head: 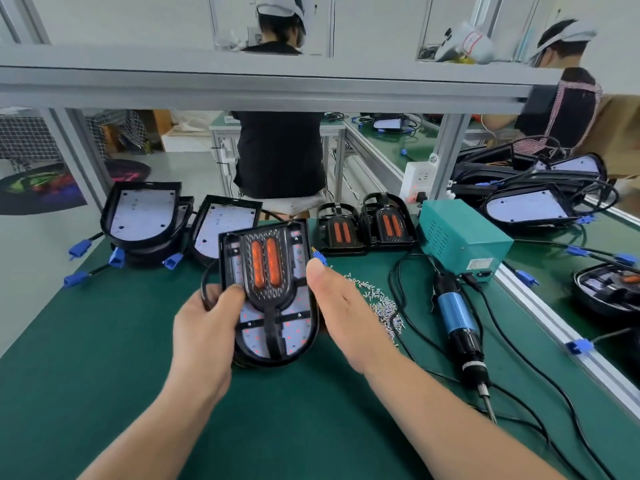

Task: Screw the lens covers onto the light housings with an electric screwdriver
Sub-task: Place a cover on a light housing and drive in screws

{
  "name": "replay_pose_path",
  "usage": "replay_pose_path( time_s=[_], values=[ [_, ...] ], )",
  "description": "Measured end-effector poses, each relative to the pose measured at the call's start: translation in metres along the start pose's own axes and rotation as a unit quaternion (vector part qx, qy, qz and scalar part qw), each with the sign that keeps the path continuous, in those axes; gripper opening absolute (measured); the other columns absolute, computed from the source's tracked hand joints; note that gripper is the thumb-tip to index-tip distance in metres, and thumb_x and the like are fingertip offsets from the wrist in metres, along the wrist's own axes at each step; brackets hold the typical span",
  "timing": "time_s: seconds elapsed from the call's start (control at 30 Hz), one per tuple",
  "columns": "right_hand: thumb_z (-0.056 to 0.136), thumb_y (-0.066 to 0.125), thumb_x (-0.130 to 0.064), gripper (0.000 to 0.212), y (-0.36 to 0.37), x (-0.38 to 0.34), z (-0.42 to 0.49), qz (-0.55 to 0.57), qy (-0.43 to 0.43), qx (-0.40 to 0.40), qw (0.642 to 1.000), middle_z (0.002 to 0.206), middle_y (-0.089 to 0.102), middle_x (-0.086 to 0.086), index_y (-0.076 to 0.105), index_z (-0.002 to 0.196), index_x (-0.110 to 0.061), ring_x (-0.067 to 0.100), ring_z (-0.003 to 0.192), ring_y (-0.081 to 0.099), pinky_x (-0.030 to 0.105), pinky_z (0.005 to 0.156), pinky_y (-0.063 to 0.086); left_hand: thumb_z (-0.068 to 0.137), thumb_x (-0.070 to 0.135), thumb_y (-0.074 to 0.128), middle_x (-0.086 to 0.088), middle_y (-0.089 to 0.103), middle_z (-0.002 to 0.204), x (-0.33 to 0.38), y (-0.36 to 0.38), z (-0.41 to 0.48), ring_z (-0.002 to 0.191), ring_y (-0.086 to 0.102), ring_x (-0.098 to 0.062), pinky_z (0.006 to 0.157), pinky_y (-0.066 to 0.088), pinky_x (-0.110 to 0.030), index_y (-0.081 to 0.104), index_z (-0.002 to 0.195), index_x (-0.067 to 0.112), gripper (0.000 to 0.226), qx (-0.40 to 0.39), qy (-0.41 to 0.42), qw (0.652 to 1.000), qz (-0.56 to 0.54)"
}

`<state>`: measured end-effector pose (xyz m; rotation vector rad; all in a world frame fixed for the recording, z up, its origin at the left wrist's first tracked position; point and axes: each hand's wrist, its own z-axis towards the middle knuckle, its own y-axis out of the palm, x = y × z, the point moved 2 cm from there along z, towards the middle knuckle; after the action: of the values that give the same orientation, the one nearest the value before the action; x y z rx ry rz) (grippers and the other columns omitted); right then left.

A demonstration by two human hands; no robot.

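A black light housing (304,337) with a white LED board stands tilted on the green mat at the centre. A black lens cover (266,271) with two orange windows lies on it. My left hand (204,327) grips the housing's left edge, thumb on the cover. My right hand (339,306) rests against the right edge with fingers straight. The electric screwdriver (457,317), blue and black, lies on the mat to the right, tip toward me. A heap of small screws (377,299) lies between it and my right hand.
Bare housings (138,213) with blue plugs are stacked at the back left. Two lens covers (363,226) stand behind the centre. A teal power box (460,233) and black cables sit at the right. More housings (533,202) lie beyond an aluminium rail. People sit behind the frame.
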<state>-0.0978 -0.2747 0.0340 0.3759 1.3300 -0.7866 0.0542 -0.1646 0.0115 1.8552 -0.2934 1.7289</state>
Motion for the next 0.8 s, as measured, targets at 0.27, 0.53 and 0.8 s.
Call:
replay_pose_path(
  time_s=[0.27,0.53,0.8],
  values=[
    [0.093,0.066,-0.051,0.036,-0.005,0.01,-0.008,0.156,0.112,-0.038,0.981,0.126,0.076,0.003,0.074,0.125,-0.036,0.03,0.117,0.072,0.05,0.095,0.052,0.072,0.046,0.078,-0.028,0.069,0.094,-0.008,0.005,-0.006,0.086,0.063,-0.03,0.09,0.053,-0.054,0.061,0.095,0.004,0.052,-0.091,-0.057,0.994,-0.001],
    [0.096,0.061,-0.043,0.037,-0.029,0.008,-0.013,0.12,0.07,0.036,0.99,0.131,0.074,-0.001,0.073,0.129,-0.029,0.022,0.128,0.066,0.053,0.119,0.043,0.068,0.083,0.075,0.004,0.052,0.064,-0.008,0.006,-0.015,0.044,0.036,-0.01,0.044,0.029,-0.015,0.072,0.091,0.011,0.076,-0.184,-0.051,0.982,0.001],
    [0.104,0.059,-0.034,0.035,-0.083,-0.002,-0.033,0.104,0.004,0.13,0.986,0.133,0.074,0.004,0.069,0.137,-0.026,0.027,0.128,0.067,0.058,0.117,0.044,0.073,0.093,0.048,0.0,0.034,0.067,-0.017,0.001,-0.002,0.048,0.021,-0.011,0.046,0.018,-0.018,0.071,0.113,0.012,0.093,-0.198,-0.06,0.977,0.059]
  ],
)
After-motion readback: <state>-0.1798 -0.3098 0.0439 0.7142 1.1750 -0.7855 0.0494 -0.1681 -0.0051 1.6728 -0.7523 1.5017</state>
